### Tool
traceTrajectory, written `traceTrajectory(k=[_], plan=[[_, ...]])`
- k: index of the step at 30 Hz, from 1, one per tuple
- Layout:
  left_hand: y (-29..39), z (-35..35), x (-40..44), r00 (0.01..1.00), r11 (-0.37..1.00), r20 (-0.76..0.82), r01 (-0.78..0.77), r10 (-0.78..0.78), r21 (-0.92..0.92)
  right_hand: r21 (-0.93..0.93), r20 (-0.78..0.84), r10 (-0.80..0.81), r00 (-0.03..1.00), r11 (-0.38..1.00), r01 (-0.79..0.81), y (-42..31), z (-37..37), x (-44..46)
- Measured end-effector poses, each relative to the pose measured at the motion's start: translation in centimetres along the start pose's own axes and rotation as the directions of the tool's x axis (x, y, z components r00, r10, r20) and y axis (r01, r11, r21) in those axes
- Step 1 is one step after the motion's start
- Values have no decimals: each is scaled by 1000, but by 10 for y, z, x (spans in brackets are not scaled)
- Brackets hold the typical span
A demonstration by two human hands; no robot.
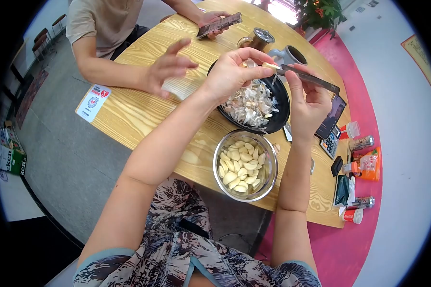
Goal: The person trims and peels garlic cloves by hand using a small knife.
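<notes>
Between the fingertips of my left hand point(232, 74) is a garlic clove point(269, 66), pinched above a black bowl. My right hand point(310, 103) grips a small knife point(316, 80), its tip end meeting the clove. Papery garlic skins point(251, 105) fill the black bowl point(284, 107); my left hand hides part of its far side. Nearer my body stands a steel bowl point(273, 165) holding several peeled garlic cloves point(242, 162).
Across the wooden table point(191, 155), another person's hand point(170, 69) is raised, blurred; their other holds a phone point(220, 25). A glass pot point(257, 39) and grey mug point(292, 56) stand beyond the black bowl. At right are a tablet point(331, 117), calculator point(329, 145) and several jars.
</notes>
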State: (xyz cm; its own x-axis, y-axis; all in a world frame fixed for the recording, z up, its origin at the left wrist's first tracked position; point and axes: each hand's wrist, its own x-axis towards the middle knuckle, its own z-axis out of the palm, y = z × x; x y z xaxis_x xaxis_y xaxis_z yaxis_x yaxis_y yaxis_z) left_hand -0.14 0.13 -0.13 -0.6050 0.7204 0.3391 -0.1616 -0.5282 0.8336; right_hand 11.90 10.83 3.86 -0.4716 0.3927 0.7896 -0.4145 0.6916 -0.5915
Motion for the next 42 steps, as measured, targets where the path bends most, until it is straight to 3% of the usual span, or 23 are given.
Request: traceTrajectory(k=[10, 12, 16, 18, 19, 21, 23, 25, 27, 30, 32, 33, 35, 37, 39, 42], plan=[[-3, 1, 0, 999, 996, -14, -42, 43, 79, 1, -52, 153, 987, 988, -153, -2, -2, 1], [-4, 1, 0, 999, 995, -7, -46, 47, 86, 288, -20, 370, 929, 892, -349, 1, -6, 6], [-3, 1, 0, 999, 995, -16, -39, 40, 89, 343, -15, 425, 905, 853, -394, 2, -11, 10], [-2, 1, 0, 999, 996, -21, -32, 34, 85, 204, -14, 264, 964, 945, -256, -2, -5, 7], [-1, 4, 0, 998, 995, -31, -56, 59, 86, 204, -15, 265, 964, 945, -256, -3, -4, 5], [0, 4, 0, 996, 993, -41, -79, 83, 87, -19, -5, 125, 992, 992, -125, -3, -1, 1], [-1, 3, -1, 997, 993, -25, -69, 71, 92, 20, -34, 137, 990, 990, -137, -2, -2, 2], [-2, 4, -1, 998, 995, -26, -58, 60, 85, 186, -66, 269, 961, 949, -253, -1, -4, 4], [-2, 4, -1, 998, 996, -26, -48, 50, 77, 153, -82, 237, 968, 963, -223, -3, -4, 4], [0, 2, -1, 998, 994, -58, 2, 5, 107, 67, -80, 84, 993, 995, -79, -1, 1, 2], [5, 6, -3, 997, 992, -68, -26, 35, 123, -138, -2, -95, 995, 986, 94, 5, 1, 0], [5, 7, -3, 997, 992, -65, -29, 37, 124, -138, -4, -98, 995, 986, 96, 4, 1, 1], [4, 8, -3, 998, 993, -61, -28, 36, 119, 6, -31, 97, 995, 995, -97, 2, -2, 1], [3, 8, -2, 998, 993, -53, -25, 32, 113, 39, -35, 143, 989, 989, -142, 1, -5, 3], [1, 6, -2, 999, 994, -48, -19, 24, 109, 265, -5, 322, 947, 914, -309, -1, -8, 8], [0, 3, -2, 1000, 994, -22, 8, -6, 113, 327, 27, 385, 922, 869, -372, 5, -13, 11]])
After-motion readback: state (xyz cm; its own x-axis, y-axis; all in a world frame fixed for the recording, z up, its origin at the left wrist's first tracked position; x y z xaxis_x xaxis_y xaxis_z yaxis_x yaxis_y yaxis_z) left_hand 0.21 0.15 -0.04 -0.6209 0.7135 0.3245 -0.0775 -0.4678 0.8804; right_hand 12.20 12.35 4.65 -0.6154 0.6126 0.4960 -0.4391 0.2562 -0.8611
